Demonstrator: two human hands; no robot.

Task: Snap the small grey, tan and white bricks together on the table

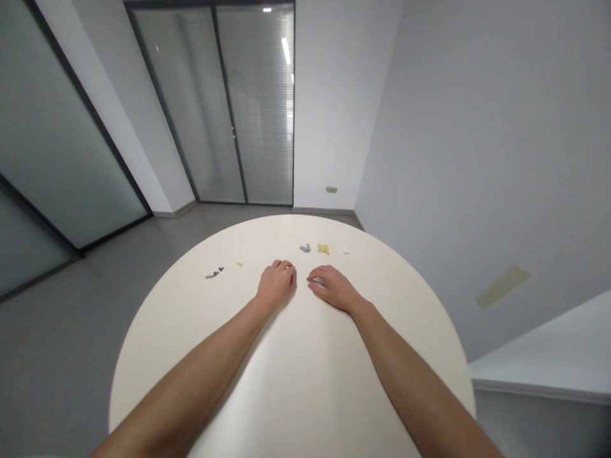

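Both my forearms stretch out over a round white table (200, 331). My left hand (277, 283) rests on the tabletop near the middle with its fingers curled under; whether anything is inside them is hidden. My right hand (330, 286) lies beside it, fingers bent down over a small pale piece that I cannot name. Beyond the hands lie a small grey piece (305, 248), a tan piece (323, 249) and a tiny white piece (342, 252). To the left are small dark grey pieces (214, 273) and a pale bit (238, 263).
The table stands in a bare room with a grey floor (57, 343). Glass doors with blinds (238, 108) are at the back, glass partitions on the left, a white wall on the right. A white ledge (548, 356) runs at the lower right.
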